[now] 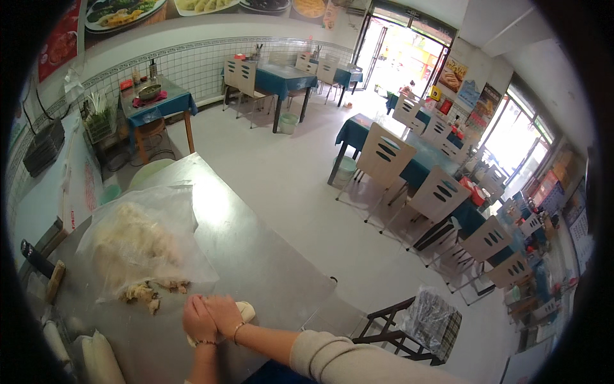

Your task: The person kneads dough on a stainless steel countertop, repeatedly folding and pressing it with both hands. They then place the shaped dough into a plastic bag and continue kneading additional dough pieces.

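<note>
On the steel worktop (240, 240) my left hand (197, 319) and my right hand (223, 314) are pressed together, the right against the left. Pale dough (246, 311) shows from under them on the right, and a little more shows at the lower left; the part beneath the hands is hidden. Whether the fingers close around the dough cannot be told. Just beyond the hands lie torn brownish dough-like pieces (141, 294). Behind these, a clear plastic sheet or bag (184, 206) covers a large, pale, lumpy mass (134, 240).
At the left edge are a dark-handled tool (37, 259), a small wooden piece (56, 281) and a pale wrapped roll (100, 357). A folding stool (431, 326) with plastic over its seat stands right of the worktop. Tables with blue cloths and several chairs (383, 153) stand beyond.
</note>
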A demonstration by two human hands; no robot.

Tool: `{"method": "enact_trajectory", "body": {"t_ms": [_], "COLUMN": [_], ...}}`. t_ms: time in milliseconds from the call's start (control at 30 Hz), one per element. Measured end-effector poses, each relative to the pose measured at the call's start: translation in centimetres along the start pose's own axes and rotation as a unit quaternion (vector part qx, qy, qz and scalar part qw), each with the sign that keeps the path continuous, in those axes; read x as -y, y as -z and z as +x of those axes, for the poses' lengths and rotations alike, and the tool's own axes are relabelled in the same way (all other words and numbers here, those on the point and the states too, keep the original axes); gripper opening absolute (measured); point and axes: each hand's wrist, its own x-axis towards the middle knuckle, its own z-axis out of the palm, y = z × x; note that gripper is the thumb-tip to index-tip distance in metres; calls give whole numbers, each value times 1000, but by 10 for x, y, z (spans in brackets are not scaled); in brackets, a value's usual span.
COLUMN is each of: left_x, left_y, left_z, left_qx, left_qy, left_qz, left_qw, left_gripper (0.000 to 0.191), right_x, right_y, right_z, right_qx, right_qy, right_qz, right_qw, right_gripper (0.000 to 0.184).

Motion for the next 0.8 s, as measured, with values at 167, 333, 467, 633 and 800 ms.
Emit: {"method": "enact_trajectory", "body": {"t_ms": [167,333,467,633,800], "left_x": [7,-1,-11,-6,4], "left_y": [6,27,39,39,16], "left_z": [19,-40,-118,-124,-76], "left_qx": [38,104,-6,-52,-17], "left_qy": [91,-25,-212,-287,-233], "left_qz": [28,229,208,247,217], "left_qw": [995,968,955,924,948], "left_gripper": [44,43,32,27,23], "right_x": [-3,-20,-24,-15,-13], "right_y": [30,65,58,51,47], "right_z": [25,-25,-105,-113,-72], "right_qx": [143,77,-9,-243,-97], "right_qy": [-95,9,60,88,13], "right_qz": [144,60,85,115,32], "right_qw": [975,995,994,959,995], "right_gripper": [21,24,23,18,20]}}
